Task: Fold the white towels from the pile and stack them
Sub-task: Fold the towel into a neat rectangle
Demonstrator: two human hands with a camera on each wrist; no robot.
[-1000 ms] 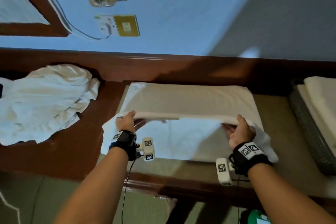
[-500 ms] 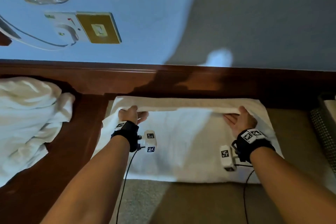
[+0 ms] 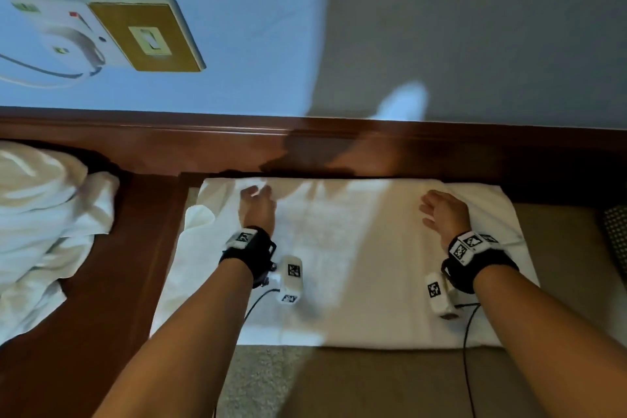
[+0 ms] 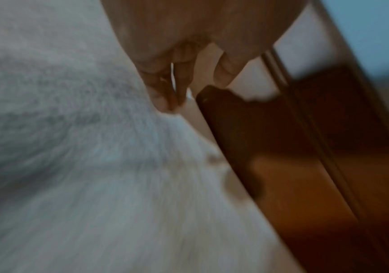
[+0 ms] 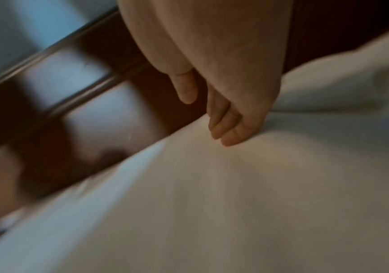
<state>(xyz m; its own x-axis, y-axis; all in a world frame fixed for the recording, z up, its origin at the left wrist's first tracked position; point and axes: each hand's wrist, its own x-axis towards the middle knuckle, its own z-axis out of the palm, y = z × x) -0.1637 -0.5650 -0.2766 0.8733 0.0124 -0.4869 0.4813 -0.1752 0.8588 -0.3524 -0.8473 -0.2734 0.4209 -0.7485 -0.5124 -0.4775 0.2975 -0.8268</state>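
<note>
Currently the white terry towel point(image 3: 342, 258) lies folded flat on the counter point(image 3: 559, 248), against the dark wooden rail point(image 3: 135, 142). Left hand point(image 3: 257, 210) and right hand point(image 3: 442, 214) rest released, fingers extended, pressing its rail-side edge. Likely next: fold it crosswise.

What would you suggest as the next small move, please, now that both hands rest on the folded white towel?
Probably sweep both flat hands outward to smooth it. The left hand and right hand lie open near the far edge of the folded white terry towel, whose left end still bulges unevenly.
</note>
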